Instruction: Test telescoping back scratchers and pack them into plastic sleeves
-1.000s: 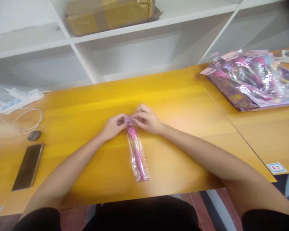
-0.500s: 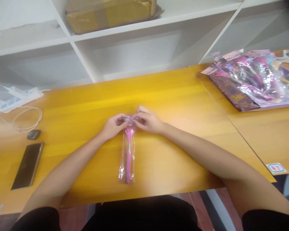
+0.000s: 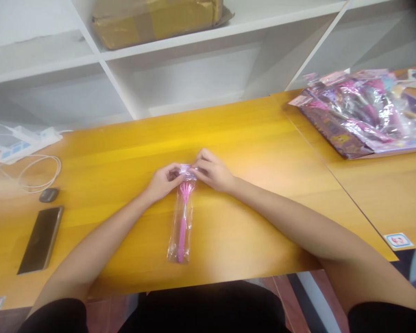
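A clear plastic packet [image 3: 187, 208] with a pink hand-shaped stick inside lies on the yellow wooden table [image 3: 246, 231], its small hand end toward the shelf and its handle toward me. My left hand [image 3: 165, 181] pinches the left side of the packet's printed top between thumb and fingers. At the right side of that same top, my right hand [image 3: 213, 171] is closed on the plastic with thumb and fingertips. The fingers partly cover the printed label.
At the right is a purple box [image 3: 346, 141] heaped with similar packets. A phone [image 3: 40, 239], a small black object [image 3: 49, 194], a cable and a power strip [image 3: 29, 145] lie at the left. Behind stands a white shelf [image 3: 194, 44] holding a cardboard box [image 3: 156, 23].
The lower end of the packet has swung slightly left, so it now lies tilted. More of the printed top shows between my hands, and my right fingers have shifted a little.
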Available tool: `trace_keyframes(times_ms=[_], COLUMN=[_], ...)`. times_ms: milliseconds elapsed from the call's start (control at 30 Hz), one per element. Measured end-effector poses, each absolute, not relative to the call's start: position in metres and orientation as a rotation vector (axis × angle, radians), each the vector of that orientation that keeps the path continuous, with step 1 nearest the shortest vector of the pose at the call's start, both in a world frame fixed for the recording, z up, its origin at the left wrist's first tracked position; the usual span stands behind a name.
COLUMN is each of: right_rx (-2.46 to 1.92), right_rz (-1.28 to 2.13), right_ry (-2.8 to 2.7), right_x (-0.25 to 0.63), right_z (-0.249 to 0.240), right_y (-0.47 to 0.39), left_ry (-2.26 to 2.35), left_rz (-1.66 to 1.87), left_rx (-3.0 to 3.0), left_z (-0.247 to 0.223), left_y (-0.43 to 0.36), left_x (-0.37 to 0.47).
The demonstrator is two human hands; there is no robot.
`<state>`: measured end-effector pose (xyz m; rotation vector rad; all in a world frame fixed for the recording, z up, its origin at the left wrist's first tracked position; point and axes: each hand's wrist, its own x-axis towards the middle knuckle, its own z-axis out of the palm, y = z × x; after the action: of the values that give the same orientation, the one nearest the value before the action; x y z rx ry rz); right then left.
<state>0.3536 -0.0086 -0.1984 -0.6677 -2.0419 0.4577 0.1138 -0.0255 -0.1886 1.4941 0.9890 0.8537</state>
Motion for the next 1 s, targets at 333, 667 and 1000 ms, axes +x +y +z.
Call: trace_keyframes(times_ms=[333,667,1000], right_rx=[-0.557,-0.608,-0.755], right_rz=[0.530,0.681,1.218], right_ry=[-2.022,-1.985,-1.852], right_x=[0.3517,0.3509,0.3466], right_z=[-0.2002,-0.2009,-0.2028], right_y=[-0.0102,-0.0139,-0.0091], left_ry=[0.945,1.005,1.052], left_rz=[0.845,0.859,0.837], left_rx=[1.486,1.500,1.533], left_z=[-0.1887,-0.1856,-0.1878], left_y=[-0.0246,-0.0246,-0.0259], left_x=[0.1126,0.1152,0.1133])
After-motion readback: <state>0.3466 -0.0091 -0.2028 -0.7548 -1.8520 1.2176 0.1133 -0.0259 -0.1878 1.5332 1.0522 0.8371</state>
